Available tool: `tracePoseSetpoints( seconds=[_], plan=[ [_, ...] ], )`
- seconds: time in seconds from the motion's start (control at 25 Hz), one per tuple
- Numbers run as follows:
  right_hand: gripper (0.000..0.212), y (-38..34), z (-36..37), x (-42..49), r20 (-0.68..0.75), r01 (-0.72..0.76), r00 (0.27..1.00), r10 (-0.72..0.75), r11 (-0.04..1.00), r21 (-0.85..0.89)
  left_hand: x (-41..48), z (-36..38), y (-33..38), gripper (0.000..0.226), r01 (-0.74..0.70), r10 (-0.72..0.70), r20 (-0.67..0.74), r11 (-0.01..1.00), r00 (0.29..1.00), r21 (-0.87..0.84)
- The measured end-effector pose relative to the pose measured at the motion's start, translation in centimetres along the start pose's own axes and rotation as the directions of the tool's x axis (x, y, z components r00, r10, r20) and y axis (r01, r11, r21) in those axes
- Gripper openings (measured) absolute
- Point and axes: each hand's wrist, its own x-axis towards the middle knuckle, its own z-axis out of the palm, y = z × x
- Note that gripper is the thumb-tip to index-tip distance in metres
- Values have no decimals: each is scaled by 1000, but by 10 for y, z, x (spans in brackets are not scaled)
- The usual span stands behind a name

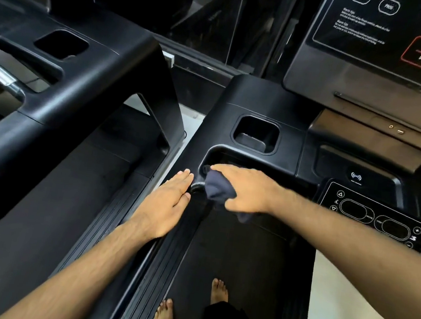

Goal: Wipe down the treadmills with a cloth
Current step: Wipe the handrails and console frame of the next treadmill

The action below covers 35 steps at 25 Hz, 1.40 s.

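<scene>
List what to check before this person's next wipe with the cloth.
1. Cloth gripped in right hand: ok.
2. Cloth touching the handlebar: ok, it is bunched over the grey end.
3. Left hand flat, fingers straight, apart from the cloth: ok.
4. Both feet planted on the belt: ok.
5. Belt at rest: cannot tell from one picture.
6. Cloth clean enough to go on: cannot tell, it is dark and folded.
</scene>
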Motion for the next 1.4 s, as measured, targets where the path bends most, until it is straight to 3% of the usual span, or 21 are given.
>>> tracePoseSetpoints(
  seconds=[0.12,0.4,0.56,0.68,0.76,0.84,0.96,1.04,1.12,1.16,1.2,1.24,1.28,1.32,1.4],
  plan=[
    [56,-15,-21,29,168,-101,982,86,991,83,-1,2,3,53,14,-14,0,1000,1000,4],
    [51,25,-31,-2,342,-325,905,253,930,170,-2,0,4,52,8,-9,11,999,1000,38],
    [32,19,-27,-6,291,-233,940,179,958,164,-2,0,4,52,9,-9,-7,999,1000,54],
    [54,41,-34,-31,329,-391,886,326,907,155,-1,-2,6,52,12,-12,4,999,1000,48],
    [56,44,-35,-39,336,-433,859,387,899,71,-1,-1,8,51,16,-15,-12,998,1000,54],
    [50,32,-29,-43,260,-387,891,372,922,8,-1,-1,8,51,16,-16,-16,999,1000,46],
    [65,18,-1,-72,-76,-391,920,384,907,-157,-1,-1,6,51,7,-7,14,999,1000,41],
    [70,7,22,-100,-374,-513,827,420,835,-196,0,-2,4,51,-5,4,13,999,1000,40],
    [69,-18,55,-113,-619,-548,609,496,827,124,1,-2,1,51,-13,13,13,999,1000,49],
    [66,-37,69,-112,-641,-455,453,620,779,431,1,-1,0,52,-13,13,9,998,1000,58],
    [63,-56,84,-108,-498,-258,311,809,577,775,2,-1,-1,52,-13,13,6,998,1000,68],
    [61,-71,101,-100,-230,38,248,941,228,973,2,0,-2,53,-13,12,4,997,1000,77],
    [59,-82,114,-90,22,310,262,965,-105,945,2,0,-3,53,-12,12,6,996,1000,83],
    [58,-82,125,-78,183,501,282,942,-308,809,2,0,-4,53,-15,14,15,996,1000,85],
    [53,-67,130,-56,330,690,301,895,-443,572,3,0,-5,54,-21,17,41,997,999,79]
  ],
)
